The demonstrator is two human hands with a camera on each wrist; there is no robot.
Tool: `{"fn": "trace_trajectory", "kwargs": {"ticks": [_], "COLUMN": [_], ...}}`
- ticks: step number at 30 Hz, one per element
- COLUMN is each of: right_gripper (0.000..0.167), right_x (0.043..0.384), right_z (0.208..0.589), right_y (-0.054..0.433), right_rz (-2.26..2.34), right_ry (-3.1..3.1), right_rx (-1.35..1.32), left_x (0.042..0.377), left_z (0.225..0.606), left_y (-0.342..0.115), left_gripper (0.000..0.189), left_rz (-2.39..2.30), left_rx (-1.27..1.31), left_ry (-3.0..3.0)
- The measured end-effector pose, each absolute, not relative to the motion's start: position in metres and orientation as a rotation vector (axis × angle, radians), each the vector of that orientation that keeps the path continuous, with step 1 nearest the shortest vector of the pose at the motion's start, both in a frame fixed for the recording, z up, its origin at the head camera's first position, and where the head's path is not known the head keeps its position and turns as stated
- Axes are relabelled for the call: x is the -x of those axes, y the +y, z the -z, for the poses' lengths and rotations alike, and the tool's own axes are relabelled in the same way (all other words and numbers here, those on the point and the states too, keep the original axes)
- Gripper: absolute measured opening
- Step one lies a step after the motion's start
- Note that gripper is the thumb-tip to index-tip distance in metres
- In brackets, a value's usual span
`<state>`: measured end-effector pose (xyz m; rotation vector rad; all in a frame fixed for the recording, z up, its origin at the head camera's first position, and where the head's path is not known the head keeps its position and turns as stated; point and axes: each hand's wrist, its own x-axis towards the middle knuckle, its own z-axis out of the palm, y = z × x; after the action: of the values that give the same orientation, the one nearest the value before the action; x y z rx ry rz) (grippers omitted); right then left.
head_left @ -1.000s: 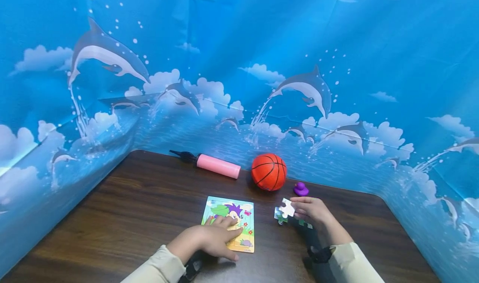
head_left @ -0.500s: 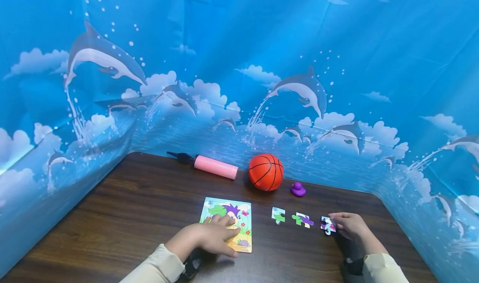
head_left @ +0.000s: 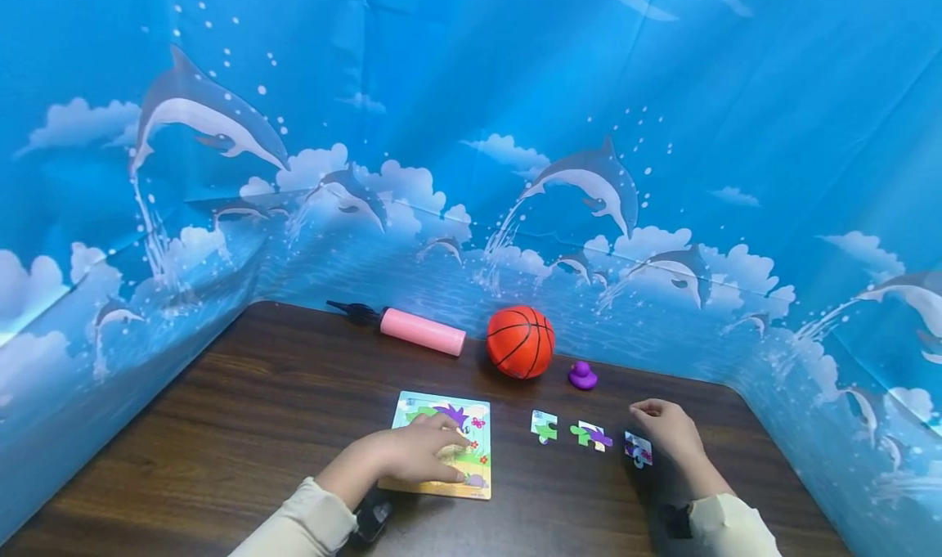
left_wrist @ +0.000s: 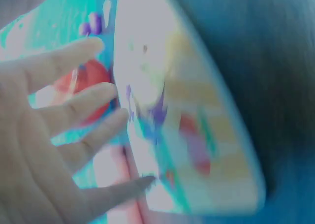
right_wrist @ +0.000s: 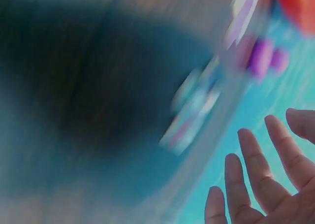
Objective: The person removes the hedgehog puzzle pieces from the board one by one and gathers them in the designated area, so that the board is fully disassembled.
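Observation:
A square jigsaw board point(head_left: 480, 452) with a bright cartoon picture lies on the dark wooden table. My left hand point(head_left: 419, 451) is over its left part, fingers spread; in the left wrist view they reach toward the blurred board point(left_wrist: 216, 150), and contact is unclear. To the right, three loose jigsaw pieces lie in a row: a green and blue one point(head_left: 545, 426), a green and purple one point(head_left: 590, 435), and one with an eye and pink marks point(head_left: 638, 449). Just beyond that last piece hovers my right hand point(head_left: 670, 434), holding nothing; its fingers point(right_wrist: 256, 157) look loose in the right wrist view.
Along the back of the table stand a pink hand pump point(head_left: 423, 331) with a black nozzle, a small orange basketball point(head_left: 520, 342) and a purple rubber duck point(head_left: 582, 375). A blue dolphin-print curtain point(head_left: 441, 172) encloses the table's back and sides.
My right hand carried the eye piece rightward, laid it at the row's right end, then let go and lifted off. My left hand shifted slightly over the board.

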<state>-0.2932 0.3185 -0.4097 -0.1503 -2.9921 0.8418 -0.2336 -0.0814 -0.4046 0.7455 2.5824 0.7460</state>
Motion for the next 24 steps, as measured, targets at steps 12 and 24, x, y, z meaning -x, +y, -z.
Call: {"fn": "trace_trajectory", "kwargs": {"ticks": [12,24], "right_gripper": [0.018,0.049], "right_x": [0.293,0.273], "right_z": [0.408,0.425], "right_y": [0.136,0.037], "right_rz": [-1.052,-0.898], "right_ry": [-2.936,-3.198], "right_rx": [-0.410,-0.681], "left_x": [0.253,0.255], "left_z": [0.410,0.415], "left_y": [-0.144,-0.150], "left_gripper": [0.097,0.105], "left_rz": [-0.674,-0.544], "left_rx": [-0.426,-0.340], "left_ry": [2.810,2.710]}}
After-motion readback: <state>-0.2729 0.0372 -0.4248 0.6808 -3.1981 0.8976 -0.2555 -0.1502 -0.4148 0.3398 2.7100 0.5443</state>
